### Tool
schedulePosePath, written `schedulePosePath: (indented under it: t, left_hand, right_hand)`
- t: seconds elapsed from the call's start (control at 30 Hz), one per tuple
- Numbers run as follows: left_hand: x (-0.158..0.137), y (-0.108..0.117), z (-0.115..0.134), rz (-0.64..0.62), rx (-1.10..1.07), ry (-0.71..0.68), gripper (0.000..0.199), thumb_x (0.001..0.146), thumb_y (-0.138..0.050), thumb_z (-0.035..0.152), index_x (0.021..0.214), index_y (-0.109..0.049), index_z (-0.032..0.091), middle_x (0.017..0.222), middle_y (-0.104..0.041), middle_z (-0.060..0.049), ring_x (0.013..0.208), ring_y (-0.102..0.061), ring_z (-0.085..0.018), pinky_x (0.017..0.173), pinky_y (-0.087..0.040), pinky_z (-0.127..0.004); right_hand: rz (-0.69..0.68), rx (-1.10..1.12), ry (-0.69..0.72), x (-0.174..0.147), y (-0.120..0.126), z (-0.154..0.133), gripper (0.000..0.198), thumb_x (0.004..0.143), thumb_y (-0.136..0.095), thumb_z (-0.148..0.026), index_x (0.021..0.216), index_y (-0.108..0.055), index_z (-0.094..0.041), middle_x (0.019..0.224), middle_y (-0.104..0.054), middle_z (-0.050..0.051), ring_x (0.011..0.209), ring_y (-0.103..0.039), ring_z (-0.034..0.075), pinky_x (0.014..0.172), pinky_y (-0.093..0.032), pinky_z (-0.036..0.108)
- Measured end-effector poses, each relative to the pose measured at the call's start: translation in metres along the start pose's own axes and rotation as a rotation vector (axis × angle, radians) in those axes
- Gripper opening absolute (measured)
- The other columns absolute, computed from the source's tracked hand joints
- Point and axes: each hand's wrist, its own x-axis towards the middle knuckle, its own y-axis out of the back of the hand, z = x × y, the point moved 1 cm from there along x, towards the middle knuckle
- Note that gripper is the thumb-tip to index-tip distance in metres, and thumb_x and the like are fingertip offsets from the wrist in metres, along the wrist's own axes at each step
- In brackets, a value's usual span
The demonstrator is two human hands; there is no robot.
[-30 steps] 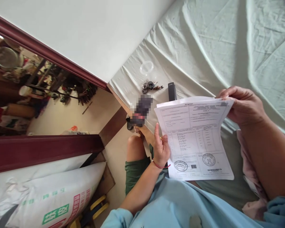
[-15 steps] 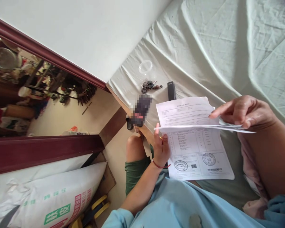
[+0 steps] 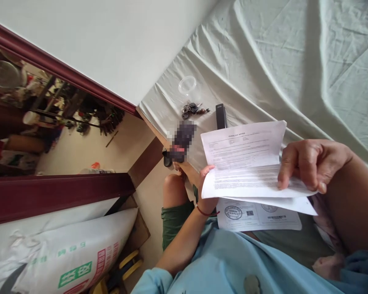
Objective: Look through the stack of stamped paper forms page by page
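Printed sheets of paper [image 3: 242,147] lie open in front of me, headed "Overleaf Notes", with a crease across the middle. My left hand [image 3: 207,196] grips their left edge, the thumb tip over the front and most of the palm hidden behind the paper. At the right edge, my right hand [image 3: 313,163] has its fingers curled over the folded-down leaf, index fingertip touching the print. Below, a stamped sheet [image 3: 257,222] with a barcode shows its lower part. Just beyond the papers is a long black stapler-like object [image 3: 221,116].
On the pale bed sheet [image 3: 263,73] are a bunch of keys [image 3: 190,109], a clear round container [image 3: 187,85] and a blurred-out dark item [image 3: 184,136]. A white printed sack [image 3: 79,249] stands on the floor at left. Pink cloth [image 3: 328,265] lies at right.
The upper leaf, edge-on before, has come down toward me and now covers much of the stamped sheet. My right hand has moved down with it; the left stays at the left edge.
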Motion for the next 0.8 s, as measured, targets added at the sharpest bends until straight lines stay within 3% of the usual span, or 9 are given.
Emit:
schedulePosePath:
  t: [0.1,0.2,0.27,0.37,0.43,0.47,0.57,0.7,0.8]
  left_hand:
    - [0.002,0.003,0.007,-0.039,0.024,0.027,0.042,0.091,-0.076,0.058,0.117,-0.071,0.026,0.105,-0.078,-0.008,0.088,-0.073,-0.026,0.081,-0.064,-0.042]
    - [0.003,0.008,0.016,-0.067,0.094,0.023,0.031,0.093,-0.074,0.051,0.108,-0.072,0.024,0.100,-0.077,-0.008,0.088,-0.073,-0.027,0.082,-0.064,-0.044]
    - [0.002,0.012,0.020,-0.087,0.133,0.026,0.026,0.092,-0.075,0.044,0.109,-0.071,0.025,0.101,-0.077,-0.007,0.087,-0.073,-0.027,0.082,-0.063,-0.044]
    - [-0.001,0.015,0.021,-0.102,0.114,0.014,0.026,0.089,-0.078,0.040,0.111,-0.071,0.029,0.100,-0.076,-0.005,0.082,-0.071,-0.026,0.077,-0.061,-0.041]
    - [-0.002,0.015,0.021,-0.115,0.081,0.022,0.025,0.088,-0.079,0.039,0.111,-0.070,0.031,0.092,-0.074,-0.003,0.076,-0.068,-0.024,0.071,-0.058,-0.039]
    - [-0.002,0.015,0.021,-0.117,0.066,0.032,0.024,0.089,-0.078,0.038,0.111,-0.070,0.031,0.087,-0.072,-0.001,0.073,-0.067,-0.023,0.069,-0.057,-0.038]
    - [-0.001,0.014,0.024,-0.123,0.018,0.032,0.024,0.089,-0.078,0.040,0.109,-0.070,0.029,0.082,-0.068,0.000,0.069,-0.064,-0.020,0.068,-0.057,-0.036]
    - [0.002,0.012,0.030,-0.147,-0.045,0.019,0.025,0.089,-0.079,0.044,0.104,-0.071,0.025,0.077,-0.066,0.000,0.066,-0.062,-0.018,0.066,-0.057,-0.033]
    - [0.003,0.010,0.027,-0.142,-0.078,0.064,0.017,0.090,-0.077,0.038,0.098,-0.072,0.024,0.076,-0.067,0.001,0.066,-0.061,-0.016,0.066,-0.056,-0.031]
  right_hand:
    - [-0.289,0.142,0.027,-0.001,-0.001,0.001,0.015,0.089,-0.083,-0.040,0.099,-0.091,-0.033,0.121,-0.083,0.013,0.070,-0.078,0.017,0.075,-0.060,0.029]
    - [-0.193,0.120,0.083,-0.003,0.002,0.001,0.022,0.091,-0.080,-0.045,0.106,-0.090,-0.032,0.121,-0.084,0.014,0.060,-0.070,0.014,0.068,-0.059,0.031]
    - [0.111,0.103,0.158,-0.004,0.003,-0.001,0.027,0.088,-0.080,-0.056,0.089,-0.090,-0.031,0.100,-0.086,0.011,0.051,-0.061,0.013,0.060,-0.055,0.032]
    - [0.825,0.168,0.216,-0.001,0.003,-0.005,0.039,0.072,-0.088,-0.065,0.062,-0.075,-0.029,0.074,-0.078,0.002,0.042,-0.035,0.007,0.046,-0.036,0.027]
    - [1.197,0.206,0.205,0.004,0.001,-0.007,0.036,0.069,-0.092,-0.057,0.066,-0.070,-0.029,0.083,-0.078,-0.001,0.047,-0.024,0.006,0.046,-0.021,0.026]
    - [1.286,0.187,0.199,0.008,-0.001,-0.007,0.031,0.072,-0.092,-0.051,0.070,-0.072,-0.028,0.093,-0.079,0.000,0.050,-0.023,0.007,0.047,-0.018,0.027]
    - [1.315,0.052,0.142,0.019,-0.005,-0.004,0.021,0.081,-0.089,-0.042,0.092,-0.080,-0.026,0.107,-0.080,0.003,0.054,-0.029,0.007,0.050,-0.024,0.030]
    - [1.187,-0.283,-0.028,0.024,-0.007,0.004,0.037,0.077,-0.093,-0.045,0.106,-0.082,-0.025,0.098,-0.078,0.002,0.075,-0.059,0.013,0.067,-0.043,0.029]
    - [1.210,-0.587,-0.216,0.021,-0.006,0.009,0.032,0.078,-0.086,-0.049,0.091,-0.082,-0.021,0.069,-0.062,-0.003,0.065,-0.048,0.011,0.060,-0.035,0.029]
